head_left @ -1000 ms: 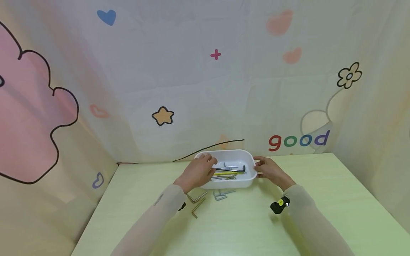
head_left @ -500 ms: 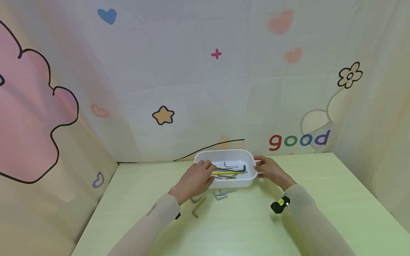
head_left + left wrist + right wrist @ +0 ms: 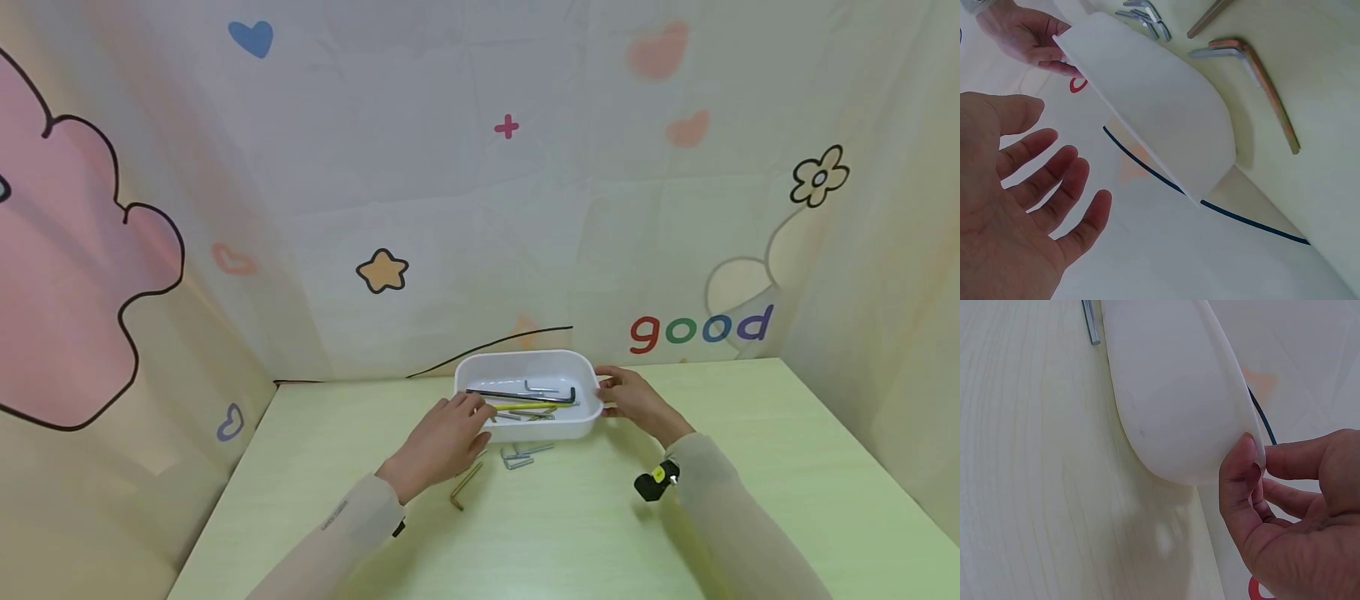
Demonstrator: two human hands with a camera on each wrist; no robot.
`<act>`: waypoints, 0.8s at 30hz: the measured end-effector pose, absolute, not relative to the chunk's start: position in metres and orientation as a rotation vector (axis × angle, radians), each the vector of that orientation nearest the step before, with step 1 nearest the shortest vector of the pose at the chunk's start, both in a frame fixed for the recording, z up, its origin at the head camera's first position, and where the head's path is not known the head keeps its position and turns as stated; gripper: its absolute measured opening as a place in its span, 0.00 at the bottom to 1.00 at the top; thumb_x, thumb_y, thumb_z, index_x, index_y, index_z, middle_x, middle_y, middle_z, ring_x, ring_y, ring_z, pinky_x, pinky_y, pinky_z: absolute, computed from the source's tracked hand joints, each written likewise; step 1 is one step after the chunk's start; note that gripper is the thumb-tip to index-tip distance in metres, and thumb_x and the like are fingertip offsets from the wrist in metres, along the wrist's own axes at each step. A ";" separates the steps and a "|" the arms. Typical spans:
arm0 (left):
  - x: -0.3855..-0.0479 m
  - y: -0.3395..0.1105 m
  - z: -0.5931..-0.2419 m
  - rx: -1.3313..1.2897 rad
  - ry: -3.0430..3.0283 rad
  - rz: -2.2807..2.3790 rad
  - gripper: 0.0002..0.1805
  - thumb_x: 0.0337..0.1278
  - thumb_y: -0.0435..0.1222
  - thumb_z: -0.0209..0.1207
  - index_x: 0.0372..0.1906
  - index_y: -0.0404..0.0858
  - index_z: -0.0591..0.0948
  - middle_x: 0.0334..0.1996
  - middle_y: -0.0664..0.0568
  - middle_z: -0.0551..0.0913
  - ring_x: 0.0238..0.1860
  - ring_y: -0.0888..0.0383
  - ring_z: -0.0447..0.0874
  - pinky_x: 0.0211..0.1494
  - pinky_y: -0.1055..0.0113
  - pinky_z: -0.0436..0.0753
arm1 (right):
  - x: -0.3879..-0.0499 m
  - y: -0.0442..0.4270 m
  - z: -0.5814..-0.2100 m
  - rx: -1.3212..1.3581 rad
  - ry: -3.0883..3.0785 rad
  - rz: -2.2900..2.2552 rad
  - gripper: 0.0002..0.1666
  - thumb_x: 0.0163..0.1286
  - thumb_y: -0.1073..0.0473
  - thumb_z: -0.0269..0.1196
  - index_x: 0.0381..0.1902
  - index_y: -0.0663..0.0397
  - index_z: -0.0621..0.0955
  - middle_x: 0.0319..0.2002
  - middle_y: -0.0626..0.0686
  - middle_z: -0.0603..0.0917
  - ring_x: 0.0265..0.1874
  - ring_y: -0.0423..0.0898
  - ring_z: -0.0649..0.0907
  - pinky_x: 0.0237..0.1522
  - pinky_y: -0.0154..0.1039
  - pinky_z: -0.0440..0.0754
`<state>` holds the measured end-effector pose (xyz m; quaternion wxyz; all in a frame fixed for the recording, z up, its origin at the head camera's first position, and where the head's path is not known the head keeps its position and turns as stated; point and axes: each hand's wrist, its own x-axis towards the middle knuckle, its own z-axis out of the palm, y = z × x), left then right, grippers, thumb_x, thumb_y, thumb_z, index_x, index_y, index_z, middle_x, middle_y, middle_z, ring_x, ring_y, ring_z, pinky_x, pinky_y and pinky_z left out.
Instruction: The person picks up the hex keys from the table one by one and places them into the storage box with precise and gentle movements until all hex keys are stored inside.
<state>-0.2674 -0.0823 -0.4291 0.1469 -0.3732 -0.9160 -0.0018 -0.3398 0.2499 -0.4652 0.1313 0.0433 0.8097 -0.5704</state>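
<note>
A white plastic bin (image 3: 547, 430) stands at the back of the table, with several hex keys inside. Among them are a long black hex key (image 3: 517, 395) and a yellow one (image 3: 528, 407). My right hand (image 3: 636, 402) pinches the bin's rim at its right end; the right wrist view shows thumb and finger on the edge of the bin (image 3: 1166, 387). Over the bin's near left corner hovers my left hand (image 3: 442, 437). In the left wrist view its fingers (image 3: 1063, 178) are spread and hold nothing, apart from the bin.
On the table before the bin lie several silver hex keys (image 3: 517, 457) and a bronze hex key (image 3: 467, 487). More keys (image 3: 1266, 90) lie partly hidden under the left hand. A printed curtain (image 3: 450, 208) hangs right behind the bin.
My left hand has drawn back from inside the bin, toward the left and nearer to me, and covers some of the loose hex keys. The right hand and the bin have stayed put.
</note>
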 end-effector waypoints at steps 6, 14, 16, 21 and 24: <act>-0.261 -0.090 -0.436 -1.057 -2.656 -0.006 0.17 0.65 0.44 0.59 0.56 0.46 0.77 0.49 0.55 0.79 0.48 0.57 0.76 0.47 0.65 0.79 | -0.340 0.250 -0.466 0.120 2.348 -1.652 0.34 0.73 0.67 0.53 0.74 0.58 0.60 0.54 0.62 0.69 0.49 0.55 0.76 0.46 0.38 0.86; -0.254 -0.102 -0.451 -1.058 -2.673 -0.013 0.15 0.64 0.44 0.60 0.54 0.47 0.78 0.46 0.58 0.79 0.45 0.58 0.75 0.45 0.66 0.78 | -0.341 0.251 -0.467 0.136 2.350 -1.653 0.34 0.73 0.67 0.53 0.75 0.58 0.60 0.55 0.62 0.69 0.49 0.55 0.76 0.47 0.39 0.87; -0.252 -0.105 -0.454 -1.051 -2.682 -0.007 0.15 0.63 0.44 0.61 0.53 0.47 0.78 0.46 0.58 0.79 0.45 0.58 0.75 0.45 0.65 0.78 | -0.341 0.252 -0.467 0.136 2.350 -1.654 0.34 0.73 0.67 0.53 0.75 0.58 0.59 0.55 0.62 0.69 0.49 0.55 0.76 0.47 0.39 0.87; -0.252 -0.111 -0.463 -1.022 -2.706 0.036 0.15 0.63 0.45 0.61 0.51 0.47 0.78 0.45 0.58 0.78 0.44 0.58 0.74 0.42 0.66 0.77 | -0.342 0.252 -0.469 0.137 2.353 -1.653 0.34 0.73 0.67 0.53 0.74 0.58 0.60 0.54 0.61 0.69 0.49 0.55 0.76 0.47 0.39 0.87; -0.253 -0.114 -0.468 -1.001 -2.730 0.042 0.14 0.61 0.45 0.62 0.49 0.46 0.79 0.41 0.58 0.78 0.41 0.58 0.74 0.40 0.66 0.76 | -0.342 0.252 -0.468 0.137 2.355 -1.652 0.33 0.73 0.67 0.53 0.74 0.58 0.60 0.54 0.61 0.69 0.49 0.55 0.76 0.47 0.39 0.87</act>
